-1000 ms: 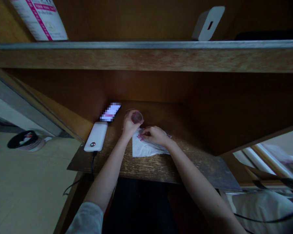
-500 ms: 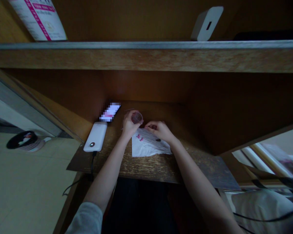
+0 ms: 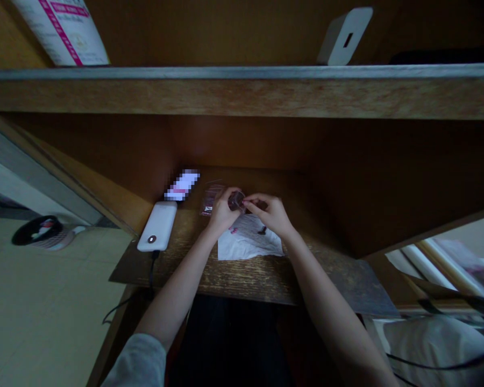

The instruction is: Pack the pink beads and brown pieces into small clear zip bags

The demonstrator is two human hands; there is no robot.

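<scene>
My left hand (image 3: 222,210) is wrapped round a small clear cup (image 3: 236,200) just above a white paper sheet (image 3: 248,244) on the wooden desk (image 3: 242,274). Fingers of my right hand (image 3: 269,212) are pinched together at the cup's rim; what they hold is too small to make out. A few small pink bits (image 3: 234,231) and a small dark piece (image 3: 262,231) lie on the paper. A small clear packet (image 3: 210,198) lies on the desk left of the cup.
A white power bank (image 3: 158,233) with a cable lies at the desk's left, a lit phone (image 3: 182,185) behind it. The shelf above carries a white-and-pink box (image 3: 60,29) and a white device (image 3: 344,36). A small round fan (image 3: 38,232) sits on the floor, left.
My right hand has risen from the paper to the cup's rim. My left hand has shifted the cup slightly right, which uncovers the small packet behind it.
</scene>
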